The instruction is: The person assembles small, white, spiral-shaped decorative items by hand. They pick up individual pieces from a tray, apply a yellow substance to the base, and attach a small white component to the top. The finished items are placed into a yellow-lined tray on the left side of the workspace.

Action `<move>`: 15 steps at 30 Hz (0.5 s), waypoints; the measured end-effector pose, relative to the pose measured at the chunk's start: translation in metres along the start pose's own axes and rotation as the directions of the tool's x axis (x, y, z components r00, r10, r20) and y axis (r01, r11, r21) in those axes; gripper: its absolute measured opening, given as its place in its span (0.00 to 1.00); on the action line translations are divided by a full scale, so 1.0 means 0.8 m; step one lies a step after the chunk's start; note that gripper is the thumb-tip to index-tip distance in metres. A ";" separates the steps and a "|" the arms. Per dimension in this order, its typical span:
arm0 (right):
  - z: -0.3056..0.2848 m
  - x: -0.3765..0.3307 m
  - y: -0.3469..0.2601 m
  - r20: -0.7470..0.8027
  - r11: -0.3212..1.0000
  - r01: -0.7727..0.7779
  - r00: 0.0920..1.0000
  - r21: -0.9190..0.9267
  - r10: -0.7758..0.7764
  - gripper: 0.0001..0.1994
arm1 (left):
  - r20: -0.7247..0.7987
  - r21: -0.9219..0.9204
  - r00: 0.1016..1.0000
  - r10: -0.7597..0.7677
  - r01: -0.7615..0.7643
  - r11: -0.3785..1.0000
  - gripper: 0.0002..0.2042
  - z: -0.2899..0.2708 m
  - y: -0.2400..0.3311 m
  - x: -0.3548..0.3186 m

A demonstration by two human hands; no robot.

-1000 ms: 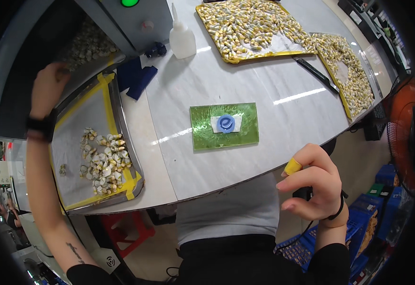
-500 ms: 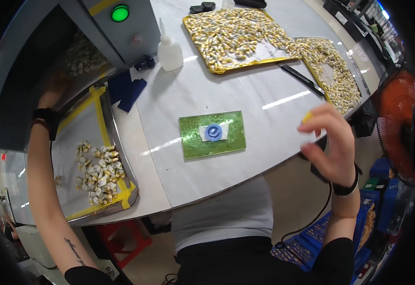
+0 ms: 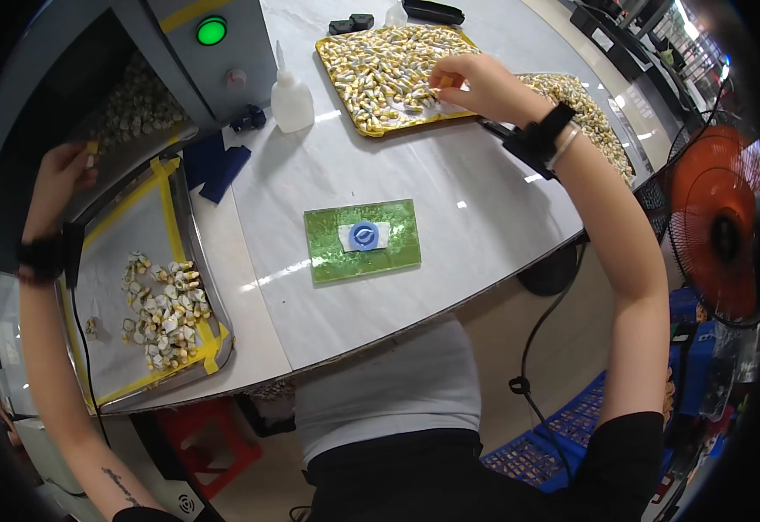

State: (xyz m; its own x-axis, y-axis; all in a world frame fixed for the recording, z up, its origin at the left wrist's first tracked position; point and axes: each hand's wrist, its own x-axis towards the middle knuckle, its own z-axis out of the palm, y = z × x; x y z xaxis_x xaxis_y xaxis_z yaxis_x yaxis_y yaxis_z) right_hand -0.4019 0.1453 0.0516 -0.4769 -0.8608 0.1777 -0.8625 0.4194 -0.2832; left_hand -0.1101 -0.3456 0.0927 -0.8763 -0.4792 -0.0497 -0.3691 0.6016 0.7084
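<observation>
My left hand (image 3: 60, 181) is at the opening of the grey machine, fingers pinched on a small white piece (image 3: 90, 162), with a yellow covering on a fingertip. My right hand (image 3: 480, 85) reaches over the yellow-edged tray (image 3: 432, 124) of small white-and-yellow pieces (image 3: 380, 70). Its thumb and fingers are curled together at the tray's right part; whether a piece is between them is hard to make out. In front of me lies a green rectangular plate (image 3: 323, 261) with a white patch and a round blue holder (image 3: 363, 236) on it.
At left, a taped metal tray (image 3: 215, 300) holds a heap of pieces below the grey machine (image 3: 236, 52) with its lit green button. A white dropper bottle (image 3: 293, 104) and dark blue blocks (image 3: 225, 172) stand nearby. An orange fan (image 3: 715, 226) is at right.
My right hand has swung from the right edge of the table to the tray of pieces. My left hand has drawn back from deeper in the machine, now showing a small piece.
</observation>
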 end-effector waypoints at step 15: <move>0.026 0.001 0.001 -0.045 0.994 -0.096 0.995 -0.057 0.093 0.09 | 0.535 -0.780 0.763 0.364 0.280 0.560 0.14 0.205 0.131 -0.300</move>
State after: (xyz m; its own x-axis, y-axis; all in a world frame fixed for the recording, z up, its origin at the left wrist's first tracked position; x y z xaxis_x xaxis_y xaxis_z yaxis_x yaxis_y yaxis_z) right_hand -0.3997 0.1394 0.0319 -0.5624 -0.8040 0.1931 -0.8212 0.5155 -0.2448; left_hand 0.0109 -0.0631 0.0633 -0.9681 0.1954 -0.1568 -0.2106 -0.2959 0.9317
